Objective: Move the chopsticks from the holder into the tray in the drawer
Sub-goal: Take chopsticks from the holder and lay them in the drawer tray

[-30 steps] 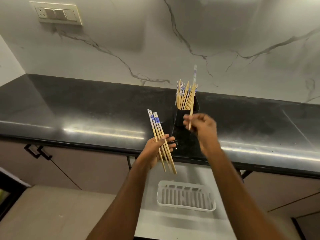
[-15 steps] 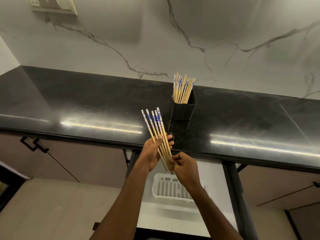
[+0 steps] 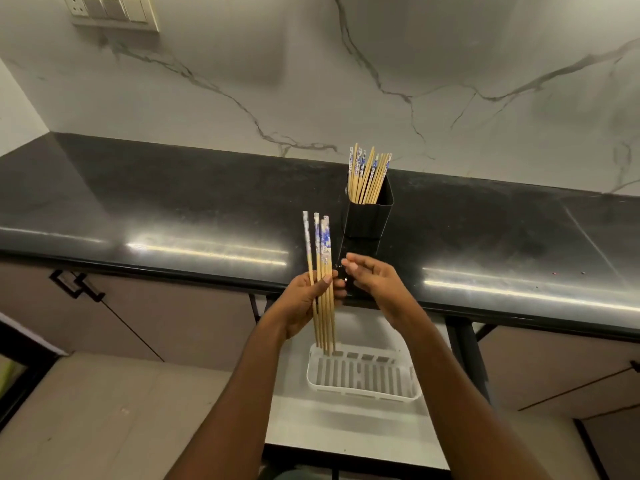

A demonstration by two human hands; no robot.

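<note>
Left hand (image 3: 304, 303) grip clenched round upright bundle of blue-tipped wooden chopsticks (image 3: 322, 282), right hand (image 3: 375, 284) grip released beside it, black square holder (image 3: 367, 220) on glossy black tabletop (image 3: 173, 209), white slotted plastic tray (image 3: 363, 377) in open drawer below.

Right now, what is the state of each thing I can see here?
Left hand: closed around a bundle of wooden chopsticks with blue-patterned tops, held upright.
Right hand: open, empty.
Black square holder: upright on the counter, chopsticks inside.
White slotted plastic tray: empty.
Drawer: pulled open.
</note>
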